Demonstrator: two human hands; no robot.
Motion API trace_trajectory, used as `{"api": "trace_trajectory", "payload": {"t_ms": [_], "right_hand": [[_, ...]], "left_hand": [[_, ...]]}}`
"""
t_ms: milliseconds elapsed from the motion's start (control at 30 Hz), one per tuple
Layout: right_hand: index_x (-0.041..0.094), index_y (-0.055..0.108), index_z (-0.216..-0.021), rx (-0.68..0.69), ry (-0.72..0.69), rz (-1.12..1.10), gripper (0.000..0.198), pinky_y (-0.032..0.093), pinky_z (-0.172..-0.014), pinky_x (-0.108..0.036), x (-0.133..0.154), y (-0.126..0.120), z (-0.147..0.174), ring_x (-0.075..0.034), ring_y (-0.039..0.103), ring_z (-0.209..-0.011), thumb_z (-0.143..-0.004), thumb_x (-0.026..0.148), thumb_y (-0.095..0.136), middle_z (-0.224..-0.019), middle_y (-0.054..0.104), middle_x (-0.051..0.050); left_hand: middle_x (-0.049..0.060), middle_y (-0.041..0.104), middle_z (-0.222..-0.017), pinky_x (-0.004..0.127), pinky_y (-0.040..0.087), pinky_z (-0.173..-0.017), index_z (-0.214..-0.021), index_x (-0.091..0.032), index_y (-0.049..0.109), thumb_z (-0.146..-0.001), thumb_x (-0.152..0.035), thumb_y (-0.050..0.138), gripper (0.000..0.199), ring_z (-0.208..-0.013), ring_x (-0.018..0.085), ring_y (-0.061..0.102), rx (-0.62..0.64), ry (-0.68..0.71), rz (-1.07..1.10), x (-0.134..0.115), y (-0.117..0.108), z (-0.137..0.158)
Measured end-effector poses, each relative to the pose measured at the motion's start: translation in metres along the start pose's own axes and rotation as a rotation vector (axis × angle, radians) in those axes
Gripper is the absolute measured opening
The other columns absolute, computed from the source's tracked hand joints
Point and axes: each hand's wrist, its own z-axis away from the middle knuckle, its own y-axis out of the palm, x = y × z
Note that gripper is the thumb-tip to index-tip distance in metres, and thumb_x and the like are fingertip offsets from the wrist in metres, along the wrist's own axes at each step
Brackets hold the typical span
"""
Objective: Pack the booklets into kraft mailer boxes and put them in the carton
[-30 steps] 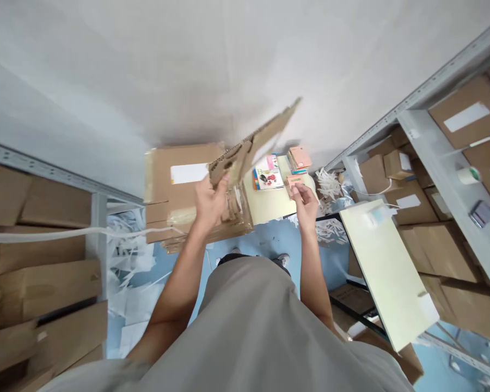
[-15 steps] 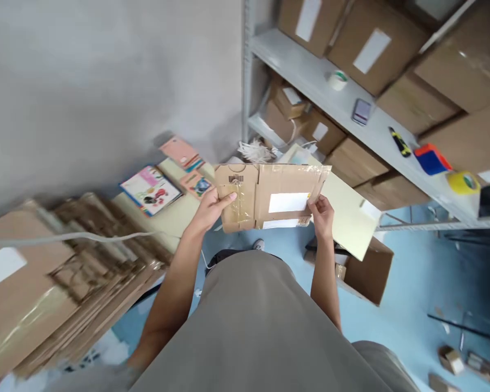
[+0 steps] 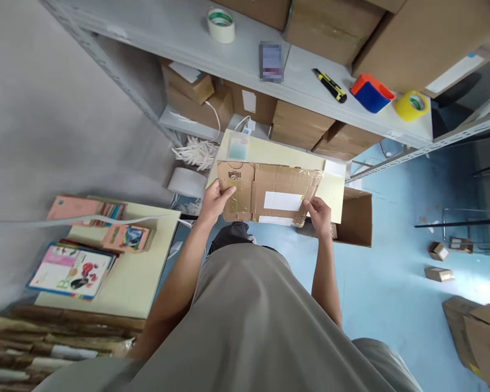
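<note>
A flattened cardboard box (image 3: 286, 179) with white labels and strips of clear tape is held up in front of me. My left hand (image 3: 217, 202) grips its left end, thumb on the face that I see and the other fingers partly hidden. At the lower right edge, my right hand (image 3: 318, 213) pinches the cardboard with thumb and fingers. Behind and below the box lies a pale yellow tabletop (image 3: 330, 190), bearing a translucent bluish item (image 3: 238, 147) near its far left corner.
A grey shelf (image 3: 245, 60) holds a tape roll (image 3: 221, 26), phone (image 3: 271, 62), utility knife (image 3: 330, 85), red-and-blue tape dispenser (image 3: 372, 93) and yellow tape (image 3: 411, 106). Books (image 3: 73, 270) lie on the left table (image 3: 139, 277). Flattened cardboard (image 3: 44, 340) is stacked lower left; an open carton (image 3: 355, 218) stands right.
My view has swung to the right, so the shelf and the table ahead sit further left and the books lower left. Both hands still hold the flattened box.
</note>
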Motion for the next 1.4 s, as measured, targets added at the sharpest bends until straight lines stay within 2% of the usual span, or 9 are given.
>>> {"api": "trace_trajectory", "payload": {"t_ms": [133, 400, 633, 733, 833, 967, 1100, 1233, 1400], "right_hand": [[0.021, 0.076, -0.111, -0.063, 0.007, 0.048, 0.054, 0.063, -0.106, -0.053, -0.01, -0.003, -0.02, -0.032, 0.079, -0.107, -0.091, 0.071, 0.083, -0.112, 0.085, -0.013], [0.024, 0.067, -0.111, -0.214, 0.067, 0.022, 0.057, 0.061, -0.112, -0.052, -0.023, 0.001, -0.068, -0.029, 0.077, -0.11, -0.083, 0.07, 0.086, -0.112, 0.081, -0.011], [0.026, 0.063, -0.115, -0.277, 0.124, 0.001, 0.053, 0.06, -0.114, -0.051, -0.037, 0.026, -0.088, -0.028, 0.077, -0.117, -0.083, 0.062, 0.085, -0.119, 0.081, -0.012], [0.026, 0.063, -0.118, -0.302, 0.156, -0.048, 0.054, 0.059, -0.115, -0.052, -0.049, 0.033, -0.095, -0.03, 0.077, -0.125, -0.081, 0.059, 0.083, -0.128, 0.08, -0.014], [0.025, 0.066, -0.117, -0.267, 0.227, -0.049, 0.056, 0.058, -0.118, -0.053, -0.063, 0.03, -0.1, -0.031, 0.077, -0.129, -0.078, 0.062, 0.082, -0.131, 0.079, -0.015], [0.023, 0.071, -0.113, -0.218, 0.317, -0.034, 0.054, 0.058, -0.119, -0.054, -0.07, 0.007, -0.107, -0.029, 0.077, -0.126, -0.084, 0.068, 0.076, -0.124, 0.082, -0.013], [0.022, 0.076, -0.127, -0.194, 0.319, -0.057, 0.063, 0.06, -0.117, -0.05, -0.059, -0.022, -0.125, -0.028, 0.074, -0.134, -0.094, 0.076, 0.071, -0.144, 0.079, -0.017], [0.023, 0.078, -0.136, -0.047, 0.347, -0.088, 0.077, 0.063, -0.112, -0.047, -0.046, -0.036, -0.15, -0.031, 0.073, -0.137, -0.09, 0.085, 0.075, -0.154, 0.076, -0.018], [0.024, 0.078, -0.139, 0.112, 0.401, -0.132, 0.081, 0.066, -0.104, -0.045, -0.043, -0.037, -0.161, -0.031, 0.074, -0.132, -0.088, 0.087, 0.078, -0.148, 0.079, -0.016]], "left_hand": [[0.018, 0.082, -0.138, 0.049, 0.062, -0.115, -0.125, -0.018, 0.071, -0.08, -0.065, 0.092, 0.068, -0.134, 0.038, 0.075, 0.095, -0.025, 0.01, 0.004, 0.022, -0.049], [0.015, 0.079, -0.144, 0.051, 0.056, -0.124, -0.131, -0.021, 0.069, -0.08, -0.039, 0.083, 0.056, -0.141, 0.035, 0.072, 0.43, -0.077, -0.009, 0.01, 0.061, -0.131], [0.014, 0.066, -0.168, 0.059, 0.037, -0.139, -0.154, -0.025, 0.068, -0.077, -0.021, 0.072, 0.078, -0.162, 0.036, 0.056, 0.543, -0.043, -0.111, 0.038, 0.085, -0.182], [0.015, 0.06, -0.174, 0.063, 0.041, -0.136, -0.16, -0.027, 0.067, -0.081, -0.023, 0.071, 0.078, -0.165, 0.039, 0.052, 0.575, -0.08, -0.143, 0.053, 0.096, -0.192], [0.017, 0.063, -0.171, 0.055, 0.051, -0.13, -0.157, -0.023, 0.069, -0.085, -0.027, 0.067, 0.073, -0.16, 0.036, 0.059, 0.607, -0.105, -0.113, 0.066, 0.104, -0.193], [0.02, 0.068, -0.164, 0.052, 0.055, -0.126, -0.158, -0.019, 0.067, -0.085, -0.033, 0.068, 0.074, -0.148, 0.033, 0.068, 0.494, -0.148, -0.081, 0.081, 0.103, -0.186], [0.022, 0.067, -0.166, 0.055, 0.058, -0.121, -0.158, -0.024, 0.067, -0.088, -0.048, 0.073, 0.075, -0.146, 0.035, 0.07, 0.316, -0.278, -0.093, 0.088, 0.094, -0.178], [0.02, 0.07, -0.162, 0.056, 0.06, -0.118, -0.151, -0.025, 0.073, -0.091, -0.07, 0.077, 0.075, -0.146, 0.037, 0.07, 0.221, -0.328, -0.089, 0.08, 0.099, -0.169], [0.018, 0.084, -0.135, 0.049, 0.067, -0.106, -0.139, -0.02, 0.08, -0.086, -0.084, 0.08, 0.084, -0.129, 0.036, 0.078, 0.182, -0.331, -0.084, 0.06, 0.123, -0.158]]}}
